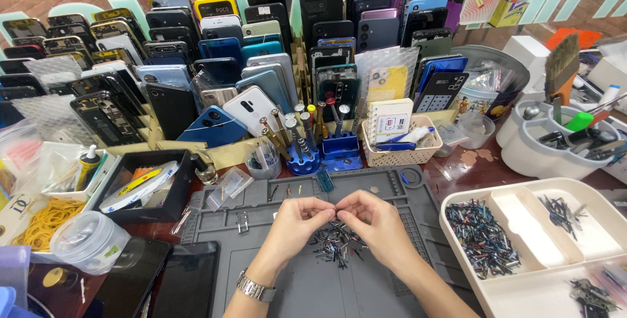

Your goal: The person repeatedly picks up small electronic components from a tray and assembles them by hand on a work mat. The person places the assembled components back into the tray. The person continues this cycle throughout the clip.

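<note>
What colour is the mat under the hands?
Dark grey; the mat shows in the head view, beneath the left hand and right hand.

Yellow box (508, 8) top right, upright

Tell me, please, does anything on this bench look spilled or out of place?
Only a loose heap of small dark parts lies scattered on the grey work mat, beneath the left hand and right hand; similar parts sit sorted in the white tray.

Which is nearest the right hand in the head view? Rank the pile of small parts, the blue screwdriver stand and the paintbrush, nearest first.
From the right hand:
1. Pile of small parts, on the mat just below it.
2. Blue screwdriver stand, behind, leftward.
3. Paintbrush, far right, in the white caddy.
</note>
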